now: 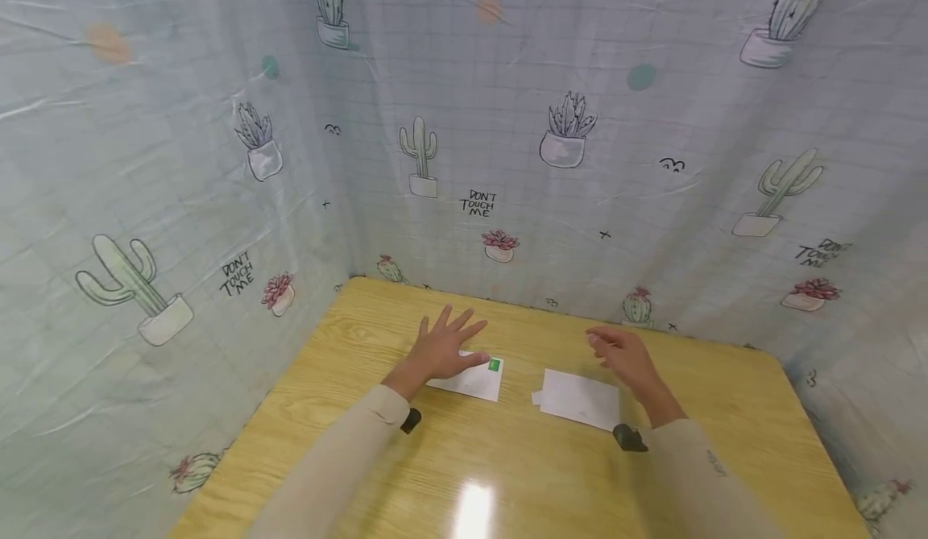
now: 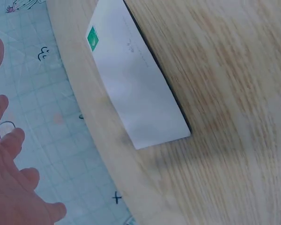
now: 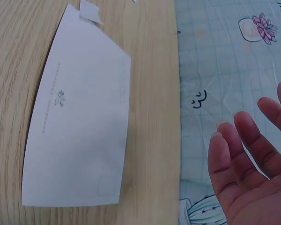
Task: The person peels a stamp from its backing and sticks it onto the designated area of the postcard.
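My left hand [image 1: 438, 354] hovers with spread fingers over a white envelope [image 1: 474, 380], overlapping its left part in the head view. A green stamp [image 1: 495, 364] marks the envelope's upper right corner. To the right lies a second white envelope [image 1: 580, 399]. In the right wrist view it bears a small printed bird and an outlined stamp box, and a small white piece of paper [image 3: 90, 11] sticks out at its far end. Beside its upper right corner, my right hand [image 1: 627, 358] is raised with loosely bent fingers, holding nothing.
Both envelopes lie flat on a yellowish wood-grain table [image 1: 406, 474], with a bright glare near its front. A pale cactus-print curtain [image 1: 464, 144] hangs behind and at both sides. Dark wrist cameras sit under the left sleeve [image 1: 348, 458] and right sleeve [image 1: 696, 474].
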{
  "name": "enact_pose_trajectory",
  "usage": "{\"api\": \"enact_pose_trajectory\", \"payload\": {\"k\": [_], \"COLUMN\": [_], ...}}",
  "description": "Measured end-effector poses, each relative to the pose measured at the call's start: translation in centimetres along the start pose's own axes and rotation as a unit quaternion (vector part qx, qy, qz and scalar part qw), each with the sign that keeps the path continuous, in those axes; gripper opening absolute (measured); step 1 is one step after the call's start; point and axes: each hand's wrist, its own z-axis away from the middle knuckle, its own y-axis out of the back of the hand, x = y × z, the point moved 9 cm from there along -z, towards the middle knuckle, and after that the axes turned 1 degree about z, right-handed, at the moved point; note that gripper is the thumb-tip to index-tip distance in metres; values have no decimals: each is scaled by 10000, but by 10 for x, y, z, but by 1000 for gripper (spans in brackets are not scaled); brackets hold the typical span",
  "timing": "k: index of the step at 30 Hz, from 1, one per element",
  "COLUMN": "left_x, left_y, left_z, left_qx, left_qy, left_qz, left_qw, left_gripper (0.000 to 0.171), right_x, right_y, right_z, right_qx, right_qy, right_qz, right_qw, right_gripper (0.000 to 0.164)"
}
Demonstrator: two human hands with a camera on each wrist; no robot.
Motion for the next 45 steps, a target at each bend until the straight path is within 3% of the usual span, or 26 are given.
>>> {"api": "enact_pose_trajectory", "payload": {"k": [5,19,35,45], "left_x": [9,40,68,81], "left_y": [1,-2,-14,-14], "left_z": [-3,-9,-16,-18], "left_qx": [-48,-167,-155,-184], "left_qy": [-135,-456,-864,-921], "left_qz": [-170,-81,-157,-106], "left_qw": [9998,9988,9960,9955], "left_gripper": [71,73,74,72], "right_x": [6,21,36,46], "right_y": [7,28,43,51], "right_z": [6,24,37,43], "right_qx": [-60,115,133,122], "right_qy": [-6,113,-258,-307], "right_qz": [-105,-50,228,180], "right_qw": [9999,9999,9993,9993], "right_gripper": [52,53,55,56]}}
